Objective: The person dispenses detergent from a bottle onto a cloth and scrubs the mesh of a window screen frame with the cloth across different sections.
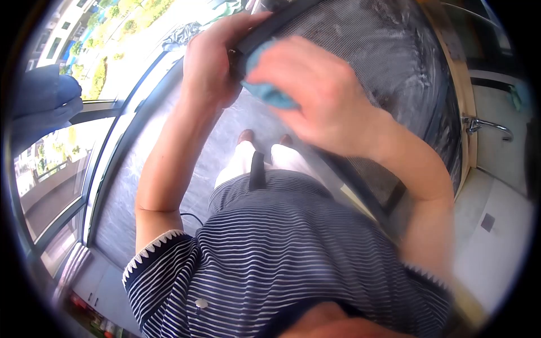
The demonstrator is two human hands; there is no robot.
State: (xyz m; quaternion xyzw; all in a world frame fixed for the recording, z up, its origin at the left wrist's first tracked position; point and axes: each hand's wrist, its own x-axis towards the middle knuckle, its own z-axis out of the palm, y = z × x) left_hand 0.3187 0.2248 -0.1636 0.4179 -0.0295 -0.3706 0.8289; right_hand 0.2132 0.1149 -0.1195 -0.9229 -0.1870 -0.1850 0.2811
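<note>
A large mesh screen (377,50) in a dark frame (276,25) stands tilted before me, with whitish, foam-like streaks on its mesh. My left hand (205,70) is closed around the edge of the frame near its corner, and its fingertips are partly hidden behind it. My right hand (321,90), slightly blurred, grips a blue cloth (279,98). The cloth lies against the frame edge, close beside my left hand. Part of the cloth is covered by my right fingers.
Windows (62,152) line the left side, with dark blue fabric (48,93) hanging there. A metal faucet (487,128) juts out on the right beyond a wooden door frame (459,84). Grey marbled floor (146,169) lies below, and a low cabinet (104,281) is at lower left.
</note>
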